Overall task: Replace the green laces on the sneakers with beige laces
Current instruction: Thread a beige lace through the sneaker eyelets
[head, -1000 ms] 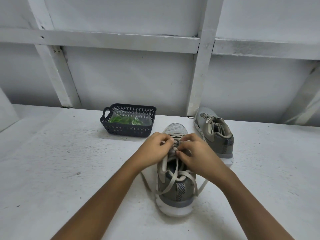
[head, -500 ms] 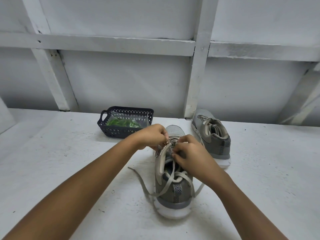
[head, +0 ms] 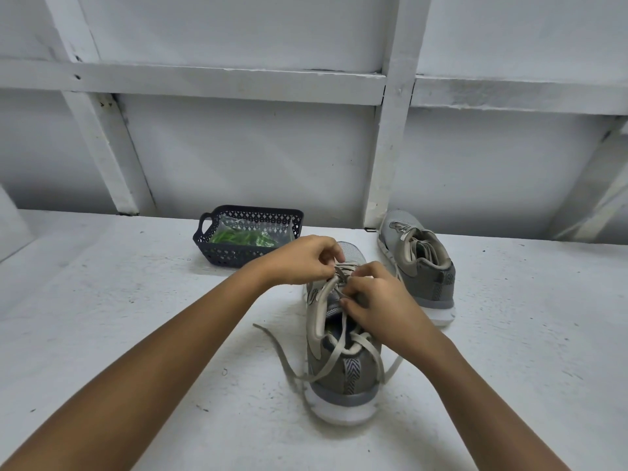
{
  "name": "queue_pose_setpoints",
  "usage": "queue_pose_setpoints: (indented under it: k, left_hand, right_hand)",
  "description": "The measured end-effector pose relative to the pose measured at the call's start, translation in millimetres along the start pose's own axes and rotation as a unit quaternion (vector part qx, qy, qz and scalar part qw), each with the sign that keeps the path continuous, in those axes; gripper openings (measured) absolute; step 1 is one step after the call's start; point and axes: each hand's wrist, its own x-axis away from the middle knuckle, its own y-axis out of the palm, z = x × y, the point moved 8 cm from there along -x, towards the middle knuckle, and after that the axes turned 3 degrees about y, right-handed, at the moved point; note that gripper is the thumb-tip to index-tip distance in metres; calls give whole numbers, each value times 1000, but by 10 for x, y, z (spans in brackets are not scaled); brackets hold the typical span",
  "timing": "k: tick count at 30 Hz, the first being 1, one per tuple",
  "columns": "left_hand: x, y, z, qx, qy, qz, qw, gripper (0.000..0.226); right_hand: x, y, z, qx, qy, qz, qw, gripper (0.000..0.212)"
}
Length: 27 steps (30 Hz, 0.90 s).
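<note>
Now pinching the beige lace (head: 355,349) over the near sneaker (head: 362,380), left hand (head: 302,261) and right hand (head: 379,302) grips both clamped on it; feed flat, tension evenly.

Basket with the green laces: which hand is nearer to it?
Left. The left hand pinches the beige lace just in front of the basket, by its right end; the right hand pinches the lace farther right, over the near sneaker.
</note>
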Motion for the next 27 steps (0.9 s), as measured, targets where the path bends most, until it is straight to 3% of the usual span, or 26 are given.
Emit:
queue_pose_setpoints:
  k: [5, 12, 15, 18, 21, 27]
  left_hand:
    - [29, -22, 44, -96, 19, -4, 995, 24]
    - [248, 84, -78, 52, -30, 40, 997, 19]
    - [325, 163, -127, 112, -27, 45, 992, 33]
    - [368, 197, -182, 83, -23, 44, 995, 46]
    - [398, 195, -169, 54, -26, 113, 992, 43]
    - [494, 194, -64, -18, -2, 248, 968, 31]
  right_hand:
    - [5, -7, 18, -20, 9, 5, 1000, 14]
    - [39, -55, 30, -65, 21, 5, 998, 12]
    - [37, -62, 32, -74, 15, -10, 997, 11]
    - [48, -80, 29, -112, 21, -31, 993, 12]
    - [92, -104, 27, -171, 30, -61, 983, 23]
    - [123, -119, 45, -202, 21, -96, 974, 13]
